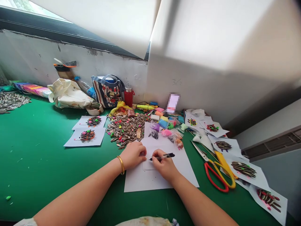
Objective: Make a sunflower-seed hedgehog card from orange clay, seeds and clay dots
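Observation:
My right hand (163,164) grips a black pen (167,156), its tip down near a small white paper card (147,165). That card lies on a larger white sheet (162,182). At the card's left edge rests my left hand (134,155), fingers curled and pressed onto the paper; a gold bangle (121,165) circles the wrist. Whether anything sits under those curled fingers is hidden. Just beyond the left hand spreads a heap of striped sunflower seeds (127,127) dotted with small coloured balls. Bagged lumps of coloured clay (166,132) lie past the top of the sheet.
Scissors (217,175) with red and yellow handles lie to the right. Finished seed-picture cards (244,169) line the right edge, and two more cards (87,137) lie left. Behind stand a striped bag (107,92), a red bottle (128,97) and a white bag (69,95).

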Tool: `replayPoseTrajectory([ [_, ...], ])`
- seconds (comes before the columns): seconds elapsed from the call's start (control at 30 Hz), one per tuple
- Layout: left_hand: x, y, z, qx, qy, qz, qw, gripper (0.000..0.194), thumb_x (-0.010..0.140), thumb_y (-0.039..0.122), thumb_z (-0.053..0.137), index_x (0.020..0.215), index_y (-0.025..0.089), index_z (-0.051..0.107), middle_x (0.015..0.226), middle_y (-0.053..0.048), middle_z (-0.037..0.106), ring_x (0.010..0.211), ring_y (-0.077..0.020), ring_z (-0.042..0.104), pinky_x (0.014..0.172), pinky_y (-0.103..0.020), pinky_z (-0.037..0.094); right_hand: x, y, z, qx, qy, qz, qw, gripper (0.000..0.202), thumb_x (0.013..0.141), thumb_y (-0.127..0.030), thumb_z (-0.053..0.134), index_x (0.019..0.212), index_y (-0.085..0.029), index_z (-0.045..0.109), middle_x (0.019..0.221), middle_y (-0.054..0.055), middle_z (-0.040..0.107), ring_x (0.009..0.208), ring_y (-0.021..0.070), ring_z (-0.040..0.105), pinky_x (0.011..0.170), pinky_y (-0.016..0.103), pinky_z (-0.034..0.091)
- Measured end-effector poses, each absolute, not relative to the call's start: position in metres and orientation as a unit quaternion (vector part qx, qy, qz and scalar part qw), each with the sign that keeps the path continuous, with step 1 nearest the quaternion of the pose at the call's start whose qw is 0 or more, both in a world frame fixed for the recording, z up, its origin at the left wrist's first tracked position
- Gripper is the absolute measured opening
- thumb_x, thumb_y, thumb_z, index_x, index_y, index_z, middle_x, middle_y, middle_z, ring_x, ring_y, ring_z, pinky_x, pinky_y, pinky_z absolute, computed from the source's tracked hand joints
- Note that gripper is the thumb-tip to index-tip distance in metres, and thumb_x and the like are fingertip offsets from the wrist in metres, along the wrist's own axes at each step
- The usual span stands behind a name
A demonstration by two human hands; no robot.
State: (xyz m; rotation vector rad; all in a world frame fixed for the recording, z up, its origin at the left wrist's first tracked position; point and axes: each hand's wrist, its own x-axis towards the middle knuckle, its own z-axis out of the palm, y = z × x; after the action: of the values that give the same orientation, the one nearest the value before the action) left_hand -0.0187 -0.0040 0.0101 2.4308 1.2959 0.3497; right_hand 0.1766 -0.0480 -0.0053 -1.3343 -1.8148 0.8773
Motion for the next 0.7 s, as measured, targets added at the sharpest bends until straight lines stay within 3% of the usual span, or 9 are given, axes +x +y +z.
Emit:
replayPoseTrajectory([
  [0.7, -0.0191, -0.0036, 0.0098, 0.86, 0.458, 0.129, 0.183, 0.009, 0.075, 0.03, 0.068, 0.082, 0.024, 0.067, 0.088, -0.001, 0.065, 0.088, -0.0196, 0.056, 0.076, -0.032, 0.036, 0.1757, -0.0492, -0.0071, -0.522, -0.705, 0.333, 0.346, 0.011, 0.082, -0.023, 0.051, 0.074, -0.021, 0.058, 0.067, -0.002, 0.055, 0.062, 0.0135, 0.048, 0.057, 0.025, 0.036],
])
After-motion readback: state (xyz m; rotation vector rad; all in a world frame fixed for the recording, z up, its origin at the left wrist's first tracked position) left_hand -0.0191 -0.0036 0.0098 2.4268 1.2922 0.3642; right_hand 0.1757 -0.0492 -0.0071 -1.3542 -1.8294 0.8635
